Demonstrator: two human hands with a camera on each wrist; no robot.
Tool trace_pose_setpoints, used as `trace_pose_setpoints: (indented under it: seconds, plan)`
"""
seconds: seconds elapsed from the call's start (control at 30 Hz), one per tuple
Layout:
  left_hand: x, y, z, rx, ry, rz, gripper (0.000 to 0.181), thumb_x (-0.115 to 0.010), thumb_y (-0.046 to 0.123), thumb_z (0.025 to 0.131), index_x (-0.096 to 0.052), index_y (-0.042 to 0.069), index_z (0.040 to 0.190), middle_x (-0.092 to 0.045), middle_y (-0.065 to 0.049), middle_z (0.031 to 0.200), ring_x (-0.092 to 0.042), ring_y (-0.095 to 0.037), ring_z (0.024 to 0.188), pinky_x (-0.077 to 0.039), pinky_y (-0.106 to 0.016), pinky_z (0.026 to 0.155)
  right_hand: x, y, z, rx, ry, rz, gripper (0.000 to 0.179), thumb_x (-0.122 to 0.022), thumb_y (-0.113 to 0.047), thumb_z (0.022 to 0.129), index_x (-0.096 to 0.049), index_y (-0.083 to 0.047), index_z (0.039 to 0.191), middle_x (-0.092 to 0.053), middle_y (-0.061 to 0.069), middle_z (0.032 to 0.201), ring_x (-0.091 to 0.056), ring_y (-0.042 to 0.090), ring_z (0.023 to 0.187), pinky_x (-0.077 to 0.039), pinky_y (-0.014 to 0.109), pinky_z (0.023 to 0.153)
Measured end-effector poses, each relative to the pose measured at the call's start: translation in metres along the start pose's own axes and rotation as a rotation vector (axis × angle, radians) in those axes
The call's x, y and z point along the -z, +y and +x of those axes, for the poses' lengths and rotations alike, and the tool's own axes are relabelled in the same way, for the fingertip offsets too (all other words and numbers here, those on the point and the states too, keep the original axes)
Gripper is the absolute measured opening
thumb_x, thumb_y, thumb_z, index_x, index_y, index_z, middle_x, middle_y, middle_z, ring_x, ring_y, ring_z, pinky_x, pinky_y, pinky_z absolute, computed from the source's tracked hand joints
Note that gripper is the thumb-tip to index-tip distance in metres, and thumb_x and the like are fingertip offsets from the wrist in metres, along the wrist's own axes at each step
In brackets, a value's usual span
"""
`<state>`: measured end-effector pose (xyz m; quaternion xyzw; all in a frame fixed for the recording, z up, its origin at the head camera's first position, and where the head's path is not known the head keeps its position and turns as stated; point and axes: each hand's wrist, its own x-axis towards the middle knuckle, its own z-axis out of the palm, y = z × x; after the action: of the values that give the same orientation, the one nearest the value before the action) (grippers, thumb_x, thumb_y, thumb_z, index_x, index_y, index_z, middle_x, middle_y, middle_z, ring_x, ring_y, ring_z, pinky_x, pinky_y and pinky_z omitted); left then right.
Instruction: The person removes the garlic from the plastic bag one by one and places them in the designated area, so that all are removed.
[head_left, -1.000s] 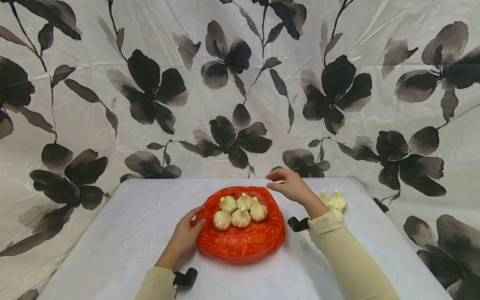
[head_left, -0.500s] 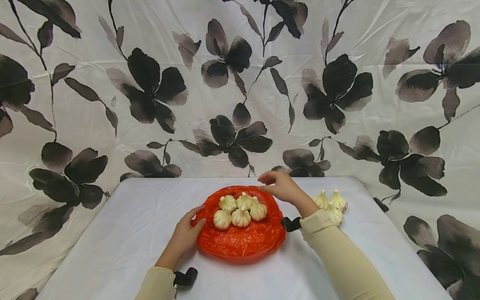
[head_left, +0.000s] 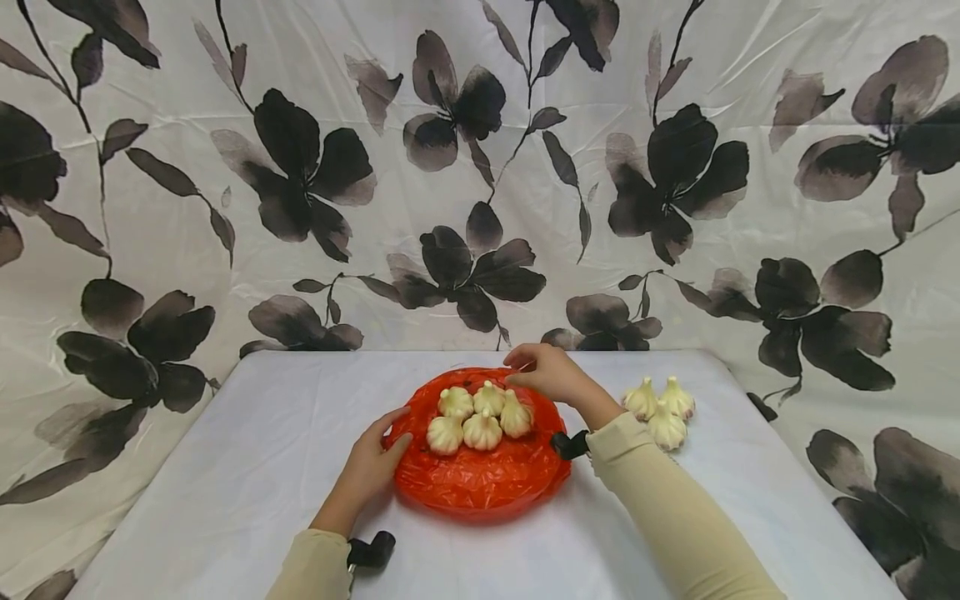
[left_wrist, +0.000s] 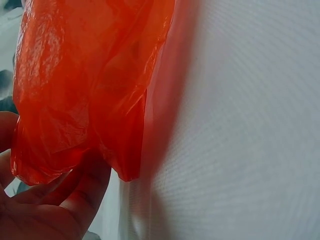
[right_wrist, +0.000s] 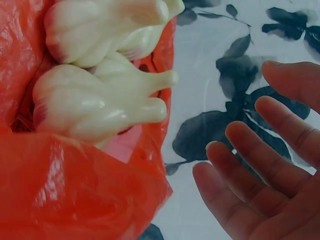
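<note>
A rounded red plastic bag (head_left: 480,487) stands on the table, its mouth facing up, with several pale garlic bulbs (head_left: 482,432) inside. My left hand (head_left: 369,458) holds the bag's left side, thumb at the rim; in the left wrist view its fingers (left_wrist: 90,192) go partly behind the red plastic. Over the bag's far right rim is my right hand (head_left: 553,375), fingers spread and slightly bent with nothing in them. In the right wrist view a gap shows between these fingers (right_wrist: 250,155) and the bag's edge. Three more garlic bulbs (head_left: 667,427) lie to the right.
A white cloth covers the table (head_left: 247,450). Behind it hangs a pale curtain (head_left: 555,242) with dark flower prints. A black wrist camera (head_left: 372,550) is on my left wrist and another black camera (head_left: 568,445) on my right.
My right hand has moved left, from beside the bag to over its far right rim. The three garlic bulbs at the right now show fully. My left hand keeps its place.
</note>
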<state>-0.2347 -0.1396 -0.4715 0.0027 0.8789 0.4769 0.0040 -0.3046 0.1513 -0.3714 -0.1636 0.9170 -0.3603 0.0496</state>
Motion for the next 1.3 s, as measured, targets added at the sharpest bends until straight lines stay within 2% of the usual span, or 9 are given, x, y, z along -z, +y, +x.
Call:
trace_pose_setpoints:
  seconds: [0.3, 0.43, 0.8, 1.3]
  plan:
    - [0.001, 0.001, -0.002, -0.004, 0.001, 0.002, 0.048, -0.055, 0.023, 0.098, -0.043, 0.022, 0.145, -0.038, -0.015, 0.153, -0.037, -0.041, 0.14, -0.041, -0.056, 0.105, -0.009, -0.003, 0.002, -0.02, -0.011, 0.0, 0.031, -0.072, -0.023, 0.086, -0.067, -0.01, 0.115, -0.068, 0.01, 0.114, -0.064, 0.026, 0.105, -0.053, 0.043, 0.093]
    - [0.001, 0.001, -0.001, -0.011, 0.0, 0.004, 0.048, -0.055, 0.023, 0.098, -0.043, 0.022, 0.145, -0.038, -0.015, 0.152, -0.037, -0.041, 0.139, -0.042, -0.056, 0.105, -0.016, 0.002, 0.005, -0.04, 0.002, -0.036, 0.03, -0.073, -0.022, 0.085, -0.069, -0.01, 0.111, -0.07, 0.006, 0.108, -0.064, 0.023, 0.102, -0.053, 0.041, 0.092]
    - [0.002, 0.001, -0.002, -0.02, 0.004, 0.015, 0.048, -0.054, 0.021, 0.098, -0.043, 0.021, 0.145, -0.039, -0.017, 0.152, -0.037, -0.042, 0.139, -0.039, -0.058, 0.107, -0.027, 0.01, 0.005, -0.075, 0.031, -0.116, 0.026, -0.073, -0.024, 0.085, -0.07, -0.01, 0.106, -0.07, 0.005, 0.1, -0.063, 0.021, 0.094, -0.054, 0.039, 0.088]
    - [0.001, 0.001, -0.002, 0.001, -0.002, 0.022, 0.049, -0.055, 0.023, 0.098, -0.042, 0.022, 0.145, -0.038, -0.016, 0.153, -0.036, -0.042, 0.14, -0.039, -0.058, 0.107, -0.036, 0.017, 0.003, -0.14, 0.057, -0.17, 0.024, -0.073, -0.023, 0.083, -0.074, -0.007, 0.101, -0.073, 0.006, 0.097, -0.064, 0.021, 0.088, -0.055, 0.037, 0.082]
